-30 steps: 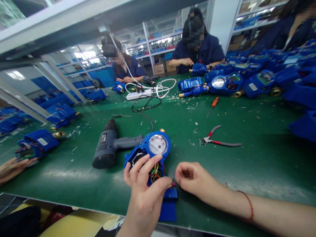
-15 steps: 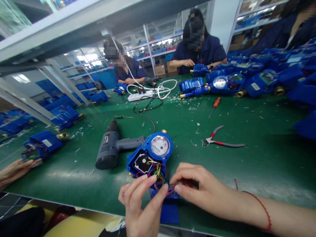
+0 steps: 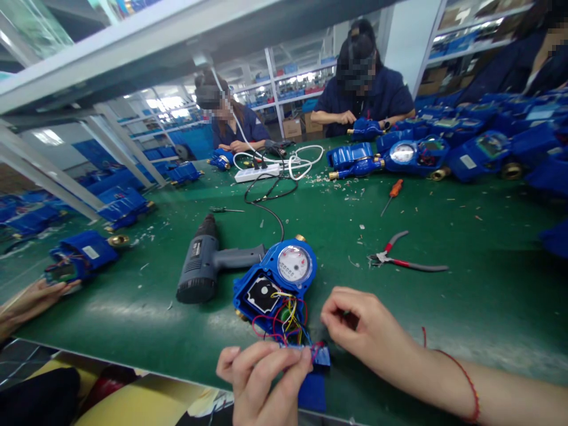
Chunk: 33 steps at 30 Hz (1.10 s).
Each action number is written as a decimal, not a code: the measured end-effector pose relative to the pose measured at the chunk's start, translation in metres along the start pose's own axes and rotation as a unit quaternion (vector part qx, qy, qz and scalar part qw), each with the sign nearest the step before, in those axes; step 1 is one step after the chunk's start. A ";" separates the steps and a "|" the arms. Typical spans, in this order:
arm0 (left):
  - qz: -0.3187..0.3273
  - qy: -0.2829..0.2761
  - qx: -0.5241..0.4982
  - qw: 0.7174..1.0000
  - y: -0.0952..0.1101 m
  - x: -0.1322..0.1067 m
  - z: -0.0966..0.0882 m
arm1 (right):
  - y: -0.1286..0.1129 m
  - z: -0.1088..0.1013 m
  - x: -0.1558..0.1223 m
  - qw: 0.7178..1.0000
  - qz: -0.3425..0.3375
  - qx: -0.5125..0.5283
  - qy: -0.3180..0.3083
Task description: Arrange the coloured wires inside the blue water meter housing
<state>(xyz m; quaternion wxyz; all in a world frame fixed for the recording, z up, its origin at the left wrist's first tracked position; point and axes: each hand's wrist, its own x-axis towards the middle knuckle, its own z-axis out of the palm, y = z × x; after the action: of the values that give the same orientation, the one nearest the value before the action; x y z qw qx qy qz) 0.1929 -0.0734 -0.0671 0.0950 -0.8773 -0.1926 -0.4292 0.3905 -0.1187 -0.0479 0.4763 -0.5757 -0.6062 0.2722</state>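
The blue water meter (image 3: 277, 287) lies open on the near edge of the green desk (image 3: 465, 248), dial face up at its far end and a tangle of red, yellow and green wires (image 3: 284, 319) spilling out of its near end. Just left of it rests the grey heat gun (image 3: 208, 266), nozzle towards the near left, its black cord running away to the white power strip (image 3: 258, 172) far across the desk. Over on the far right sits a long heap of more blue meters (image 3: 465, 148), and others line the left side, where another person's hand (image 3: 26, 296) rests by one of them. Two workers in dark blue sit at the far side.

Now the hands: the right hand (image 3: 368, 331), red string at the wrist, is curled in a loose fist just right of the wires, fingers pinched narrow, and whether they hold anything I cannot tell. The left hand (image 3: 261, 378) comes up from the near edge, fingers closed around the small blue piece (image 3: 317, 355) at the near end of the wires.

Out in the middle right lie the red-handled pliers (image 3: 406, 261), jaws pointing left, and beyond them a small orange-handled screwdriver (image 3: 392, 194). Bits of pale scrap are scattered about the far middle of the desk.
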 end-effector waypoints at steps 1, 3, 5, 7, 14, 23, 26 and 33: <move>0.001 -0.004 0.000 1.000 0.000 0.000 -0.002 | 0.002 -0.002 0.001 1.000 0.000 -0.013 0.016; -0.004 -0.003 0.000 1.000 0.000 -0.001 -0.004 | 0.002 -0.006 0.001 1.000 0.007 -0.018 0.009; -0.008 0.005 -0.001 1.000 0.000 -0.003 -0.005 | -0.002 -0.007 -0.001 0.999 0.015 0.006 -0.040; -0.010 0.008 0.001 1.000 0.001 -0.004 -0.005 | -0.008 -0.005 -0.004 0.994 0.025 0.041 -0.096; -0.011 0.029 0.000 1.000 0.009 0.000 -0.001 | -0.014 0.006 0.002 0.992 0.065 0.046 -0.099; -0.050 0.023 -0.063 0.996 0.016 -0.002 -0.002 | -0.007 0.001 0.005 0.984 0.103 0.096 -0.114; -0.085 -0.012 -0.085 0.993 0.011 0.006 -0.004 | -0.009 -0.002 0.002 0.986 0.071 0.088 -0.123; -0.102 -0.114 -0.068 0.986 0.005 0.029 0.005 | -0.009 0.001 -0.002 0.995 0.017 0.012 -0.094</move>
<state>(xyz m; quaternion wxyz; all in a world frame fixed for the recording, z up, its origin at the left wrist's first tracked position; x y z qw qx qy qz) 0.2145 -0.0688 -0.0475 -0.0319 -0.9008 -0.2611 -0.3455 0.3850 -0.1221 -0.0411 0.4194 -0.5515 -0.6355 0.3406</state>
